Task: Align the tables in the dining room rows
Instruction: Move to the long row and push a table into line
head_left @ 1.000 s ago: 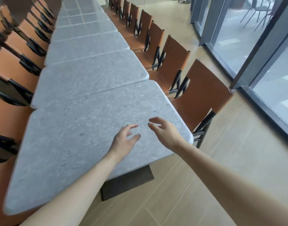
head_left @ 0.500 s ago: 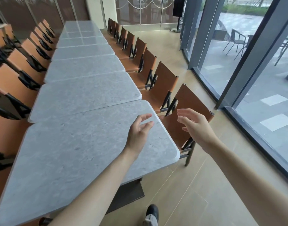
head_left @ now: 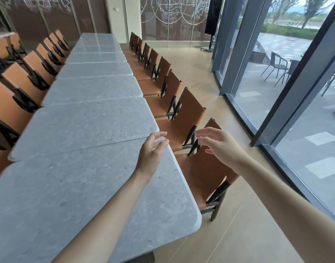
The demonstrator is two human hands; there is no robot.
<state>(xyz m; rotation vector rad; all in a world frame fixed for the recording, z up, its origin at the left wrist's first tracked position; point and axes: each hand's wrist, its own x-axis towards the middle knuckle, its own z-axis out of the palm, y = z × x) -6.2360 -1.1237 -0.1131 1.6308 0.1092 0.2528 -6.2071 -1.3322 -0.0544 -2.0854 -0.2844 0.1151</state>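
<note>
Tables: a long row of grey stone-look tops runs from the lower left of the frame up to the upper centre.
Nearest table (head_left: 68, 196): fills the lower left; its top sits skewed against the next table (head_left: 83, 128), so the seam between them opens toward the left and the right-hand edges do not line up.
Left hand (head_left: 150, 152): at centre frame, over the far right corner of the nearest table, fingers loosely spread and holding nothing; whether it touches the top cannot be told.
Right hand (head_left: 219, 145): right of centre, in the air above the nearest chair (head_left: 206, 171), fingers relaxed, gripping nothing.
Chairs: tan seats are tucked close along both sides of the row.
Step in hand: probably reaching for the corner to swing the table square.
Risk: a shove at one corner could over-rotate the top, or drive its edge into the chair just beside it.
Risk: fingers could be pinched in the seam as it closes.
</note>
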